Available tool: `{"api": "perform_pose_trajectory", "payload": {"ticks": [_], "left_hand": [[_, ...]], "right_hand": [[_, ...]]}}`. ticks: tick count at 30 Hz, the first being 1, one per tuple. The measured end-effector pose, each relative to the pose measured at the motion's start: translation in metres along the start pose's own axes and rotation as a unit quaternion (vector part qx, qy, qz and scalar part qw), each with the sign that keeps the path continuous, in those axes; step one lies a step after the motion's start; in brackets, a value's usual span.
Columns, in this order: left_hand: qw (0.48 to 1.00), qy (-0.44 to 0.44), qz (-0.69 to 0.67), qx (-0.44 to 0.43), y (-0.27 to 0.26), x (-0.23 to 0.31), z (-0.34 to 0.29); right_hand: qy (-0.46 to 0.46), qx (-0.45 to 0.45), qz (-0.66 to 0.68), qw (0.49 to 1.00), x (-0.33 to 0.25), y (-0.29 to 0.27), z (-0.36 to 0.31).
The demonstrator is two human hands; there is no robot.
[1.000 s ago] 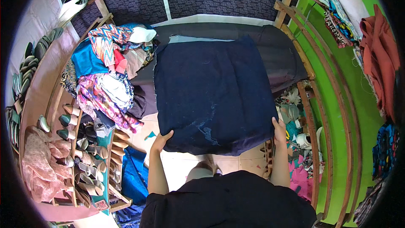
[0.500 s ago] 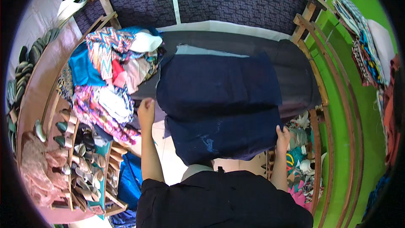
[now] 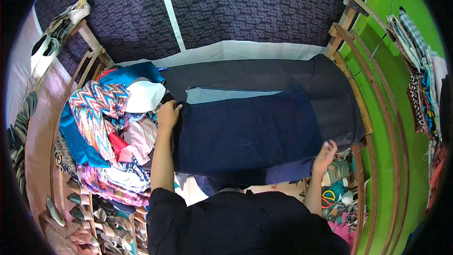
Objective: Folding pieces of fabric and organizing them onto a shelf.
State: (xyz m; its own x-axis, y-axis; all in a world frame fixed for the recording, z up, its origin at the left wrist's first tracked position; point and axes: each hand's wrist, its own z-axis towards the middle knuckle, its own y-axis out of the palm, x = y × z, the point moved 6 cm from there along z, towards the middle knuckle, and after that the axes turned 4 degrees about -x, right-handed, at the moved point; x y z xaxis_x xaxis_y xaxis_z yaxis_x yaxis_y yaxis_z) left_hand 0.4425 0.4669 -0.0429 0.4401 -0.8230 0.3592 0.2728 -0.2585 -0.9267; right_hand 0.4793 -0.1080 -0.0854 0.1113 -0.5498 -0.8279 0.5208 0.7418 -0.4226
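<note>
A navy blue cloth lies spread over the dark-covered table, its front part hanging down over the near edge. A strip of pale blue fabric shows along its far side. My left hand is at the cloth's far left corner, thumb and fingers closed about its edge; the fingertips are partly hidden. My right hand stays beside the cloth's near right edge, fingers loosely apart with nothing in them.
A heap of patterned and plain fabrics sits at the table's left. Wooden rails curve along the right. Shoe-shaped pieces fill a rack at lower left. Red and yellow scissor handles lie among scraps at lower right.
My left hand has moved forward from beside the cloth to its far left corner. My right hand has come off the near right edge. The view has tilted forward.
</note>
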Motion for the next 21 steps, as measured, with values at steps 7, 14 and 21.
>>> {"api": "perform_pose_trajectory", "payload": {"ticks": [7, 14, 21], "left_hand": [[0.916, 0.244, -0.249, 0.196, -0.037, 0.054, 0.035], [0.999, 0.024, 0.004, 0.032, 0.096, 0.011, 0.085], [0.982, 0.040, -0.187, -0.004, 0.099, 0.014, 0.086]], "right_hand": [[0.022, -0.198, -0.356, 0.913, -0.033, 0.077, 0.012], [-0.042, -0.184, -0.311, 0.932, -0.061, 0.106, 0.056], [-0.180, -0.320, -0.303, 0.880, -0.073, 0.218, 0.110]]}}
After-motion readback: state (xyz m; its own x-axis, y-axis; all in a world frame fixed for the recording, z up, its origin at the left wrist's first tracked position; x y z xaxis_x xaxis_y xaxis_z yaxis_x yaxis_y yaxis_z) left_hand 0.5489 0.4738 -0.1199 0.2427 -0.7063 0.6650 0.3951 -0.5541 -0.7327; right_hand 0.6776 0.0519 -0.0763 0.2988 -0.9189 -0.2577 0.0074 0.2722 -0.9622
